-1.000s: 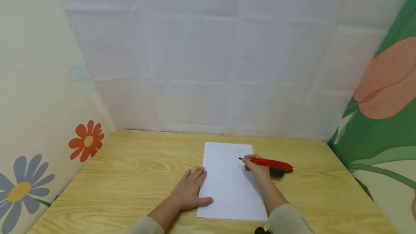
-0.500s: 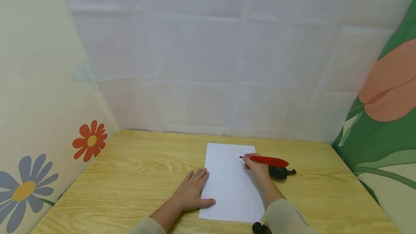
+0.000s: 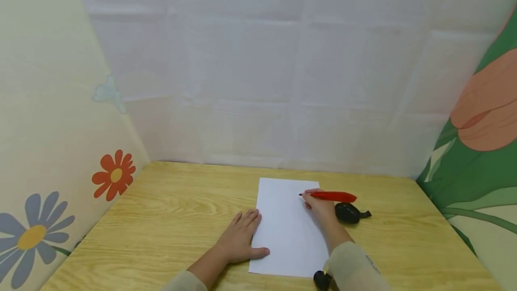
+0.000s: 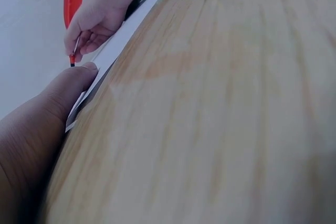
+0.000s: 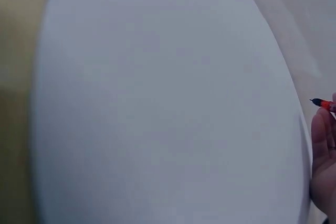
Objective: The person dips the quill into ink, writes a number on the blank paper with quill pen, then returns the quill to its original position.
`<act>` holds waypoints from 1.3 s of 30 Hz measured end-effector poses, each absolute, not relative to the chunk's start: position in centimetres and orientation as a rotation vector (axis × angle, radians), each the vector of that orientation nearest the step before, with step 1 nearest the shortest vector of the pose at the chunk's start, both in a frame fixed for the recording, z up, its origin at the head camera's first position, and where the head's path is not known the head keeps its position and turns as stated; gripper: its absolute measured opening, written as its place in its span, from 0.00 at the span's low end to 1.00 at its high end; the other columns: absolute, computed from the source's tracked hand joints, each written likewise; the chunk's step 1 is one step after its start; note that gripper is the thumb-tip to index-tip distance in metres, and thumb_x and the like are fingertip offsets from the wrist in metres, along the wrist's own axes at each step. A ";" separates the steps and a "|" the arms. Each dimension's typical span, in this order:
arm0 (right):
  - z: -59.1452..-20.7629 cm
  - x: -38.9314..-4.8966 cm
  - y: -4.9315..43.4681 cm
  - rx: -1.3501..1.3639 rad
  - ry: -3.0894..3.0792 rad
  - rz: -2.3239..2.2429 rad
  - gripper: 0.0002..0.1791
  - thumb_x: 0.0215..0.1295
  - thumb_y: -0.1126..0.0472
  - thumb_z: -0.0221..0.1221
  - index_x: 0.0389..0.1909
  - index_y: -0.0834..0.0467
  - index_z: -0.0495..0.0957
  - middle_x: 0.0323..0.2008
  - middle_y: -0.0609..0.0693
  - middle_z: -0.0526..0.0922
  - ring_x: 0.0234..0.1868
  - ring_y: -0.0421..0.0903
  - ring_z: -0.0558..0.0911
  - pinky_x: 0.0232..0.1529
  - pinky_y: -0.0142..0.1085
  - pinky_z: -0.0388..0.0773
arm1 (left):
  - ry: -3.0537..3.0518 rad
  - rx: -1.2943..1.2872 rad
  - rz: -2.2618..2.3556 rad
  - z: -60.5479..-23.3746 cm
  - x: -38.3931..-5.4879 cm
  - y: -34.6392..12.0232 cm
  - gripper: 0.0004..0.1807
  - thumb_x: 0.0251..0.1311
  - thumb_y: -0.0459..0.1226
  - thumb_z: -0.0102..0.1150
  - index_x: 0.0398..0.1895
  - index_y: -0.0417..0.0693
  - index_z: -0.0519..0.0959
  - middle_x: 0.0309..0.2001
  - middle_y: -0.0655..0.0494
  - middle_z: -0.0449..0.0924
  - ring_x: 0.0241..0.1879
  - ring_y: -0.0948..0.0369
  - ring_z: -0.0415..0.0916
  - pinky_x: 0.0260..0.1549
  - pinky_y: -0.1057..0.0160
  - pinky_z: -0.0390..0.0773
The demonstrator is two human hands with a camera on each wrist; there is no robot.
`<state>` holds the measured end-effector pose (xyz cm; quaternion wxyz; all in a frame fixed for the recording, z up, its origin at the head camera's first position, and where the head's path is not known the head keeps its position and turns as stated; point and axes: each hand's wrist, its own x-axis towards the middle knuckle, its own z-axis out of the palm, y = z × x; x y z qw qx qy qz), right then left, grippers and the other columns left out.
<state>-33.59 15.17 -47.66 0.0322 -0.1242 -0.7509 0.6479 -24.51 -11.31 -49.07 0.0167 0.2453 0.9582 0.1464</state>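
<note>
A smooth white sheet of paper, rectangular and unmarked as far as shows, lies flat on a bench with wavy, yellowish wood grain. The left hand is spread wide, its thumb resting on the sheet and its fingertips at the left edge. The right hand pinches a red pen, leaf-shaped and broad at the back, narrowing to a dark tip over the sheet's upper right. A pale, fold-creased cloth hangs behind. Only the head view plainly shows the glossy, rounded black object beside the right forearm. The left wrist view adds a dark strip under the paper's edge; the right wrist view sets the pen tip against the backdrop, beyond the sheet's outline. Whether it touches paper, I cannot tell.
</note>
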 end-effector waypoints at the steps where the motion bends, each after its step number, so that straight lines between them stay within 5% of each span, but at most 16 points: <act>1: -47.7 -33.7 15.2 -0.380 -2.306 1.999 0.15 0.59 0.62 0.65 0.43 0.67 0.80 0.20 0.45 0.79 0.23 0.40 0.77 0.30 0.28 0.77 | 2.977 0.762 0.454 -49.1 -24.5 -11.3 0.57 0.54 0.71 0.51 0.76 0.41 0.56 0.77 0.48 0.52 0.78 0.51 0.47 0.76 0.45 0.45; 23: -47.4 -33.8 14.8 -0.455 -2.332 1.973 0.15 0.58 0.61 0.66 0.43 0.65 0.80 0.20 0.44 0.78 0.23 0.40 0.75 0.29 0.27 0.75 | 2.970 0.759 0.436 -48.8 -24.5 -11.5 0.56 0.54 0.71 0.51 0.76 0.41 0.55 0.78 0.49 0.52 0.78 0.52 0.47 0.76 0.45 0.45; 39: -47.4 -34.1 15.0 -0.533 -2.387 1.992 0.17 0.58 0.57 0.67 0.46 0.61 0.79 0.33 0.51 0.83 0.31 0.44 0.79 0.34 0.27 0.78 | 2.965 0.757 0.444 -48.2 -24.0 -11.4 0.56 0.54 0.70 0.51 0.75 0.40 0.56 0.77 0.47 0.53 0.78 0.51 0.48 0.76 0.45 0.46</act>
